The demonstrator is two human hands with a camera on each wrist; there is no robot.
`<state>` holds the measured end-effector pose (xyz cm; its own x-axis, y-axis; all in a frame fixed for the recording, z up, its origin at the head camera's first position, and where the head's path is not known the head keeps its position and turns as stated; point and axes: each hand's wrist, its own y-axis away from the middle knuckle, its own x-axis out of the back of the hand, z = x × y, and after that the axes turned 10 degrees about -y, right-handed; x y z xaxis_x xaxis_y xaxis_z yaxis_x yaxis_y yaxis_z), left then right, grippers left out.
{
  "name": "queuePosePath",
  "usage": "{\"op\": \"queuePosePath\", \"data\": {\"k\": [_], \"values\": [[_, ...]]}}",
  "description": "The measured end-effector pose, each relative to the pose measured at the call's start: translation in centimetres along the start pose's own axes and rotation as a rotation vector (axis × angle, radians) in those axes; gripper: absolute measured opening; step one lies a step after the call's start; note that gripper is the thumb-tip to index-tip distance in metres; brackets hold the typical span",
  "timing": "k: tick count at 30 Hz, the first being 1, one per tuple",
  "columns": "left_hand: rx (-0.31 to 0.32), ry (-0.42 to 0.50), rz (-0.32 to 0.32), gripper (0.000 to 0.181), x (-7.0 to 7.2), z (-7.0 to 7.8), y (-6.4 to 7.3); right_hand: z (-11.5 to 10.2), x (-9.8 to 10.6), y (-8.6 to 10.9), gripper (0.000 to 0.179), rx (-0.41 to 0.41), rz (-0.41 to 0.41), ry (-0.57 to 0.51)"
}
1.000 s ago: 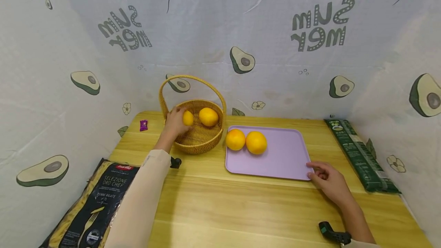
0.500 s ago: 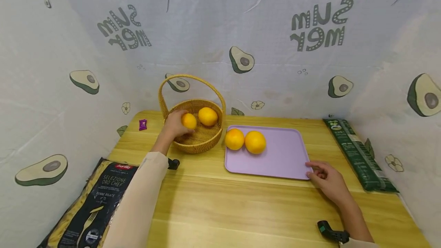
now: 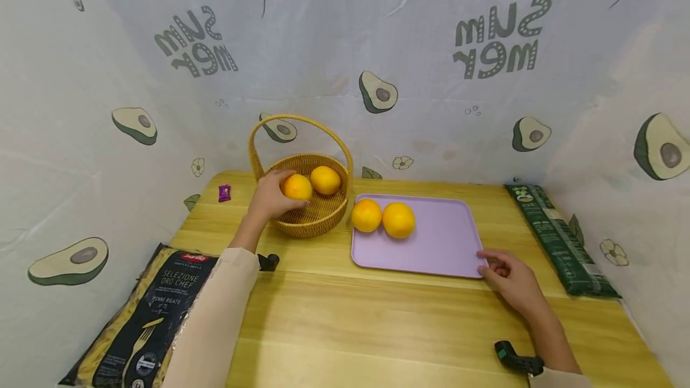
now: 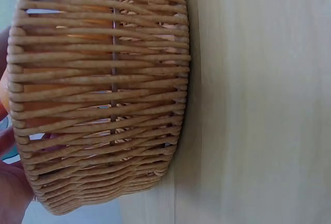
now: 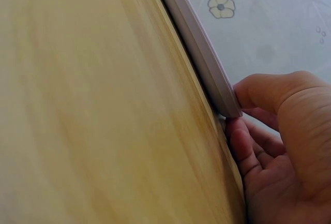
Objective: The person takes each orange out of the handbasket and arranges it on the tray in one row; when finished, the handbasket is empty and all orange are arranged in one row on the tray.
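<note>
My left hand [image 3: 269,195] curls round an orange [image 3: 297,187] on the left side of the wicker basket [image 3: 309,229]. A second orange [image 3: 326,180] lies in the basket behind it. Seen from the left wrist, the woven basket wall [image 4: 103,89] covers most of the held fruit, and part of the hand [image 4: 13,182] shows at the rim. My right hand [image 3: 514,283] pinches the near right corner of the lilac tray [image 3: 442,238]; the right wrist view has the thumb against the tray rim [image 5: 207,63]. Two oranges [image 3: 366,215] sit side by side on the tray's left part.
A black pasta bag [image 3: 156,310] lies at the left, partly behind my sleeve. A small purple wrapped sweet [image 3: 224,193] is left of the basket, and a long green packet [image 3: 560,238] lies along the right edge. Printed cloth stands behind the table.
The left hand has drawn the orange slightly right and up within the basket, so more of the fruit shows. The right hand stays at the tray corner.
</note>
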<state>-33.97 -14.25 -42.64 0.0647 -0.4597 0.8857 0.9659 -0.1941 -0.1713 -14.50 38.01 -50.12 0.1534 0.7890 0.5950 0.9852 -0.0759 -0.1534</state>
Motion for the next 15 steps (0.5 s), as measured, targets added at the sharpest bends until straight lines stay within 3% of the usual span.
{"op": "queuePosePath", "data": {"k": [8, 15], "values": [[-0.018, 0.097, 0.054, 0.091, -0.4, 0.9, 1.4, 0.0, 0.0, 0.2, 0.037, -0.005, -0.01, -0.011], [-0.041, 0.115, 0.066, 0.086, -0.8, 1.9, 2.2, -0.2, 0.3, 0.0, 0.037, -0.006, -0.011, -0.008]]}}
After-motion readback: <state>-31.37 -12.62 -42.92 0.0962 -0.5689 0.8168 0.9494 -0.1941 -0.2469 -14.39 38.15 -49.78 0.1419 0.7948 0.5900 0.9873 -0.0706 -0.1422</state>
